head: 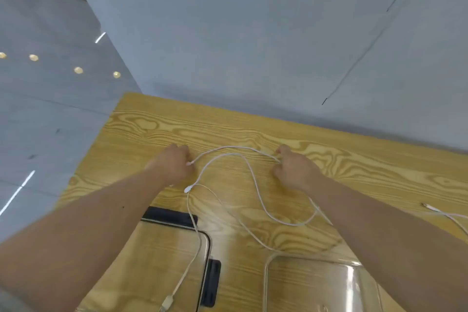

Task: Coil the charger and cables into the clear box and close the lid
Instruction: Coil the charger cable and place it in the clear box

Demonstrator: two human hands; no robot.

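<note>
Left hand: fingers curled tight on one end of the white cable, above the desk.
Right hand: fingers closed, pinching the same cable farther along.
Cable: loops slack between both hands, trailing toward the near edge.
Clear box: open, near right, apparently without contents.
Lid: flat, near left, black clips; a second cable crosses it.
Third cable: far right.

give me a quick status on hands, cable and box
Left hand and right hand both pinching the white cable, stretched between them. Clear box open, empty; lid flat beside it. Second cable draped across lid.
</note>
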